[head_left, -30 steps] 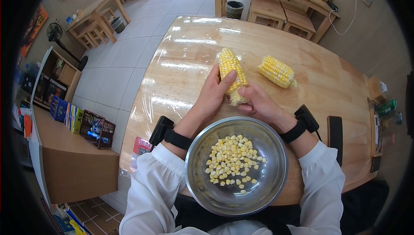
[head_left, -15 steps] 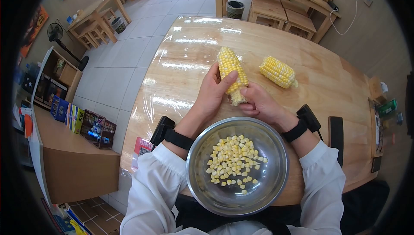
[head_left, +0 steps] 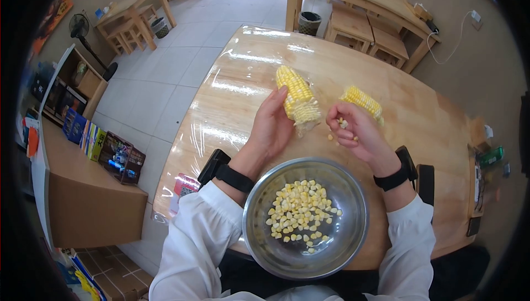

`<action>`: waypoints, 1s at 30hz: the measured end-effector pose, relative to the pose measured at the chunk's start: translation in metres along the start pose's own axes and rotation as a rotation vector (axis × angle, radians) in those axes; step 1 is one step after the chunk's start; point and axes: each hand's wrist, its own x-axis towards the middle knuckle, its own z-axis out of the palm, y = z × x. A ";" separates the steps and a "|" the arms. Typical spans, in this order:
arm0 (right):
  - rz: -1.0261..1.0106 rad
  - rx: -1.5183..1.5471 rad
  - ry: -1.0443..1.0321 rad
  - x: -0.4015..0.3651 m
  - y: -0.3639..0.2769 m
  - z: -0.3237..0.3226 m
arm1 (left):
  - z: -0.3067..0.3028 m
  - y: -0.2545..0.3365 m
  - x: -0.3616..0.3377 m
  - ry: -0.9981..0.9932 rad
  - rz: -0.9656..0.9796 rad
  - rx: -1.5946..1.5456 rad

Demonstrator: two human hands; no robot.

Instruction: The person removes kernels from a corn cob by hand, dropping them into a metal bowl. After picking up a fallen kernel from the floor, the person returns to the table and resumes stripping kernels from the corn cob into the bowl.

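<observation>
My left hand (head_left: 271, 126) is wrapped round an ear of corn (head_left: 294, 88), tilted, with its lower end stripped down to the pale cob. Off to the right, my right hand (head_left: 364, 134) is turned partly palm up, its curled fingers holding a few loose corn kernels (head_left: 343, 123). A couple of kernels show just under its fingertips. Behind that hand lies a second, shorter piece of corn (head_left: 361, 99), partly hidden by it. Nearest my body, a steel bowl (head_left: 353, 240) holds many loose yellow kernels (head_left: 301, 207).
The bowl stands at the near edge of a glossy wooden table (head_left: 221, 119). A black phone-like slab (head_left: 425, 184) lies by my right wrist. A red-and-white card (head_left: 185, 186) is at the left edge. To the left stands a brown cabinet (head_left: 94, 212).
My right hand has left the cob's lower end and moved right with loose kernels in its fingers. More of the cob's stripped end now shows. The left hand keeps its hold.
</observation>
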 end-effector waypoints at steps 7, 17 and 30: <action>-0.162 -0.582 -0.304 -0.046 -0.001 0.067 | 0.001 0.001 -0.002 0.001 -0.136 -0.255; -0.560 -1.365 -0.520 -0.057 0.032 0.075 | 0.001 0.000 0.000 -0.113 -0.131 -0.068; -0.512 -0.422 0.316 0.018 0.029 -0.001 | 0.012 0.001 -0.007 -0.110 -0.223 -0.062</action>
